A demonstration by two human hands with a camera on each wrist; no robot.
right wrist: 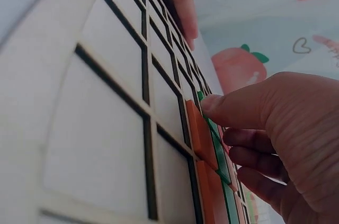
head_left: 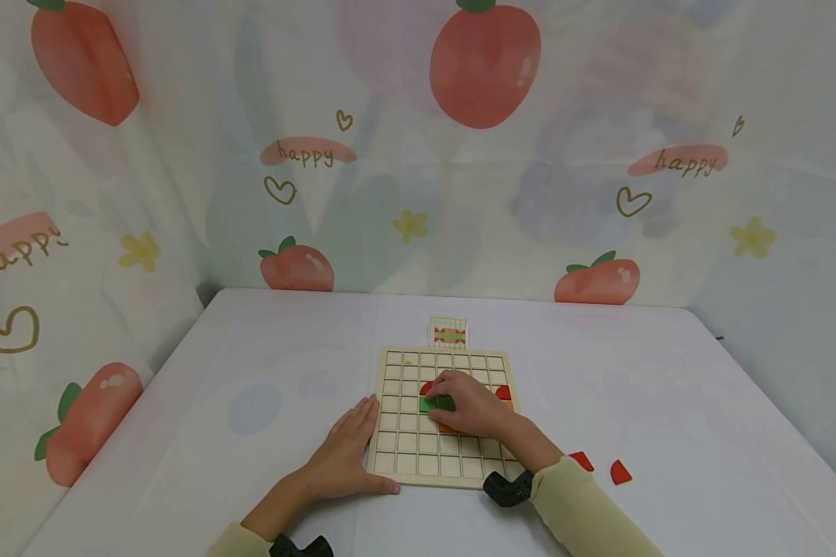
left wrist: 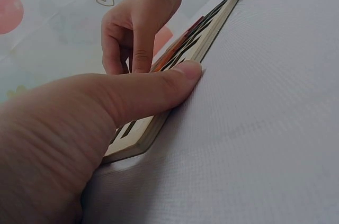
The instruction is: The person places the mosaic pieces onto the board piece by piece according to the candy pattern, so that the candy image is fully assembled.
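Observation:
A square wooden grid board lies on the white table. My left hand rests flat along its left side, with the thumb laid over the near edge in the left wrist view. Over the middle of the board my right hand pinches a green tile set in the grid, its thumb tip right at the tile's end. An orange tile sits beside the green row. Red rounded pieces lie in cells farther up, and the hand hides part of the pattern.
Two loose red pieces, one a quarter-round, lie on the table right of the board near my right sleeve. Behind the board is a small card with a printed coloured grid pattern. A printed cloth backdrop stands behind the table.

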